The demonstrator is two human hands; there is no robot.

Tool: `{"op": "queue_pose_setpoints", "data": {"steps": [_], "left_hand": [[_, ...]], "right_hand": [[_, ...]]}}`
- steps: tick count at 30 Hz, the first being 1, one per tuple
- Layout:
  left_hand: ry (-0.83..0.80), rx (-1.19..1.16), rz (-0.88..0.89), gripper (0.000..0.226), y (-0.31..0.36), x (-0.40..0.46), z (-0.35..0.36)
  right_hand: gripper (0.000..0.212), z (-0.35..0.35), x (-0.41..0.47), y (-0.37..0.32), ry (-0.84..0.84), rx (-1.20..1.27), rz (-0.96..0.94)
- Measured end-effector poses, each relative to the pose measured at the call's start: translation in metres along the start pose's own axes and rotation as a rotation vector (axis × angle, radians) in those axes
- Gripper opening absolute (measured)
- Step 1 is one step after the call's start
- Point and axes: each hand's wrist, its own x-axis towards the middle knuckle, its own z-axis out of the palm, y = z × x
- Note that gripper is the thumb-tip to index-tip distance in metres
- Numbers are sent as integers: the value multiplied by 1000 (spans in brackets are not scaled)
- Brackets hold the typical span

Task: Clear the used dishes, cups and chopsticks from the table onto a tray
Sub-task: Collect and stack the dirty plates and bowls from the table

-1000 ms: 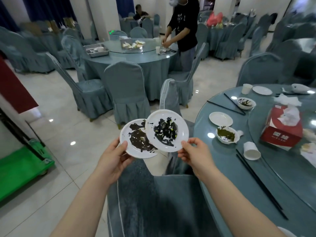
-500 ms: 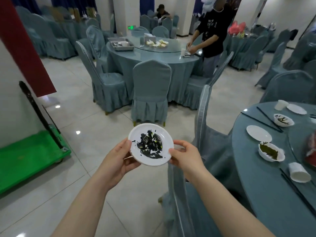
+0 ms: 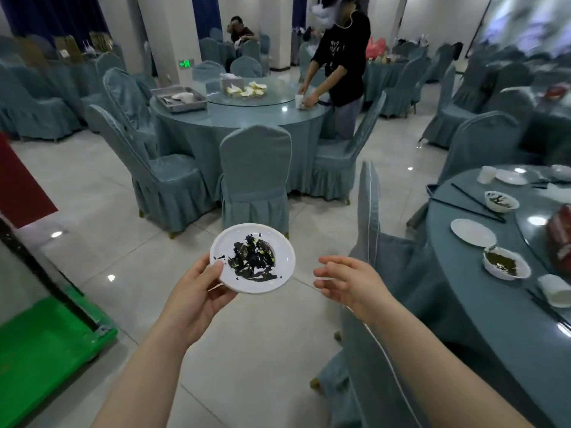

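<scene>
**Left hand holds soiled plate over the floor; right hand free**

The left hand [image 3: 197, 298] has its grip on a white plate [image 3: 252, 258], thumb on the near-left rim and fingers underneath. The plate is smeared with dark sauce and sits roughly level above the tiled floor [image 3: 123, 217], well apart from either table. Whether a second plate lies beneath it cannot be told.

The right hand [image 3: 349, 281] is just beside the plate's right edge, not touching it, its grip wide with fingers loosely spread and nothing in it.

At right, the tabletop [image 3: 494, 319] carries a clean plate [image 3: 472, 232], two bowls [image 3: 506, 263] with dark residue, cups [image 3: 554, 290] and black chopsticks [image 3: 475, 202]. A metal tray [image 3: 179, 98] rests on the far tabletop, where another person [image 3: 343, 66] stands. A green cart [image 3: 46, 356] sits at lower left.
</scene>
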Motion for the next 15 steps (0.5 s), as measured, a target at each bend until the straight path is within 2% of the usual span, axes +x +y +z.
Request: {"op": "queue_pose_setpoints", "data": {"steps": [7,15], "left_hand": [[-120,-4,-11,22,25,129,58],[-268,-10,-77,23,36,272,141]], "right_hand": [[18,-69,90,-41,198,78,-110],[17,-140,186,-73,411,143,-85]]}}
